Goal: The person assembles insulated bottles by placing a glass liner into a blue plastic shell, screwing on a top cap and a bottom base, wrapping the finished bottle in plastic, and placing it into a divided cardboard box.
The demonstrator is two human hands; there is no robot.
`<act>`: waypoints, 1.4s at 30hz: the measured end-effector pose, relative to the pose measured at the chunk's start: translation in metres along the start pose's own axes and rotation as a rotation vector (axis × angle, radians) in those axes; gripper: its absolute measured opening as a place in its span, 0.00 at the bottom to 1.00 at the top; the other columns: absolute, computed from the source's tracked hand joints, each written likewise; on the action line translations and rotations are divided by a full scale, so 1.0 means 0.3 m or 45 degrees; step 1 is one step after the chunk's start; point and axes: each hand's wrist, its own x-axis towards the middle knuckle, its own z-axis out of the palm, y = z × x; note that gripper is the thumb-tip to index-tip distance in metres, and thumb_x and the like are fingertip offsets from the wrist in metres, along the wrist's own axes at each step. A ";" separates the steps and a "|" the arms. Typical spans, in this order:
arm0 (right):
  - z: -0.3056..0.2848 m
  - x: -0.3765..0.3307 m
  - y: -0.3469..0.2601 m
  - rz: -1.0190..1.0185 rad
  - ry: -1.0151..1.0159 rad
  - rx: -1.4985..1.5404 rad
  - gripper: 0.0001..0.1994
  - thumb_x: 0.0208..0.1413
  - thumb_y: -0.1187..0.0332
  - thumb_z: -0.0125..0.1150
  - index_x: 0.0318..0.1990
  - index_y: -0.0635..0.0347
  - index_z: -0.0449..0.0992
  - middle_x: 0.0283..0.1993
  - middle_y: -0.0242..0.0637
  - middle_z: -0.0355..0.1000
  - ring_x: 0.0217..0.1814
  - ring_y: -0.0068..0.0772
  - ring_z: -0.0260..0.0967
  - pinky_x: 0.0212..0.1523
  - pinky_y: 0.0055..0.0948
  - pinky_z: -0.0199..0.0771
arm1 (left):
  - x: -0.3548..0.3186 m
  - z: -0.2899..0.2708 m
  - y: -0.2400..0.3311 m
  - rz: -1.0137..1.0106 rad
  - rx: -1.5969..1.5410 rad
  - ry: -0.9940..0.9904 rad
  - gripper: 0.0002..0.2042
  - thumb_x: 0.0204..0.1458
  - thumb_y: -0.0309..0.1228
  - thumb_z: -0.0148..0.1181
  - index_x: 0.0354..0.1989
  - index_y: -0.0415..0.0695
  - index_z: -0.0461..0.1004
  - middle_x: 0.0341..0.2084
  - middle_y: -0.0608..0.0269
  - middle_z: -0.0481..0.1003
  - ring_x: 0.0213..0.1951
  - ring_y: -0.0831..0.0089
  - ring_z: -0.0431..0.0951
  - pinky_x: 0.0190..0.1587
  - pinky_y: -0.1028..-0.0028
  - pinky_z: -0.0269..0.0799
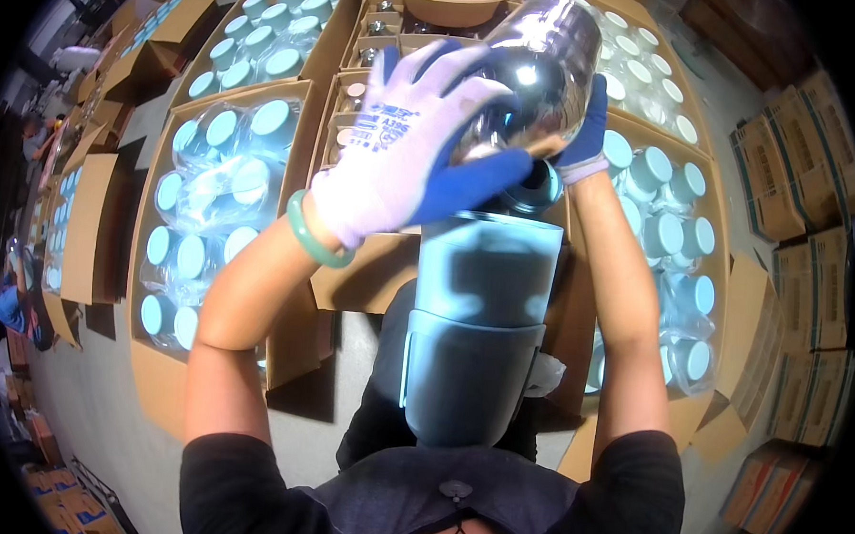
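Observation:
A mirror-silver glass flask liner is tilted in front of me, its narrow neck end low and toward me. My left hand, in a white glove with a blue palm, curls round its left side, with the thumb by the neck. My right hand, gloved the same way, grips its right side, and its fingers are mostly hidden behind the liner. A light blue ring-like part shows by the neck, partly covered by my left thumb. Just below, a light blue flask casing stands upright between my legs.
Open cartons of blue-capped flasks in clear plastic stand left and right. Ahead, a divided carton holds silver liners, with a tan basin of small pieces above. Closed boxes are stacked at far right. Another person is at far left.

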 end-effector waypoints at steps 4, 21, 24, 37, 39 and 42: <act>0.110 -0.048 -0.123 0.378 -0.166 0.701 0.28 0.62 0.53 0.57 0.66 0.57 0.66 0.66 0.44 0.66 0.65 0.45 0.66 0.67 0.39 0.64 | -0.003 0.276 -0.166 -0.312 -1.052 0.207 0.32 0.66 0.42 0.49 0.74 0.46 0.46 0.72 0.47 0.50 0.72 0.53 0.51 0.72 0.60 0.45; 0.146 -0.480 -0.050 0.743 0.740 -0.287 0.25 0.65 0.44 0.50 0.57 0.53 0.73 0.52 0.28 0.72 0.54 0.22 0.67 0.54 0.24 0.65 | -0.188 0.393 -0.105 -0.611 -1.743 -0.080 0.21 0.68 0.42 0.43 0.59 0.40 0.71 0.57 0.61 0.72 0.57 0.72 0.72 0.64 0.71 0.63; -0.039 -0.514 0.066 0.920 1.050 -0.402 0.21 0.59 0.49 0.59 0.51 0.52 0.74 0.40 0.26 0.70 0.40 0.20 0.65 0.37 0.22 0.66 | -0.161 0.331 -0.117 -0.574 -1.785 -0.703 0.21 0.68 0.41 0.43 0.57 0.37 0.74 0.53 0.62 0.76 0.55 0.73 0.73 0.63 0.73 0.63; -0.044 -0.368 0.291 0.213 1.110 -0.129 0.21 0.53 0.69 0.69 0.54 0.60 0.72 0.49 0.38 0.75 0.46 0.34 0.75 0.45 0.34 0.79 | -0.026 0.345 -0.171 -0.836 -1.192 -0.574 0.17 0.64 0.43 0.52 0.48 0.45 0.80 0.33 0.68 0.79 0.34 0.80 0.77 0.42 0.77 0.75; 0.084 -0.306 0.140 -0.011 0.878 -0.945 0.23 0.52 0.64 0.73 0.53 0.60 0.72 0.48 0.38 0.76 0.44 0.31 0.75 0.44 0.32 0.78 | 0.023 0.345 -0.168 -1.154 -1.543 -0.271 0.20 0.63 0.46 0.55 0.59 0.51 0.72 0.47 0.68 0.76 0.50 0.73 0.76 0.51 0.69 0.75; 0.361 -0.256 -0.148 -0.255 0.495 -1.672 0.25 0.45 0.58 0.77 0.48 0.57 0.72 0.39 0.41 0.74 0.37 0.40 0.74 0.40 0.34 0.75 | 0.096 0.319 -0.106 -1.177 -2.097 -0.281 0.22 0.63 0.47 0.55 0.60 0.48 0.69 0.54 0.63 0.74 0.57 0.68 0.74 0.54 0.64 0.75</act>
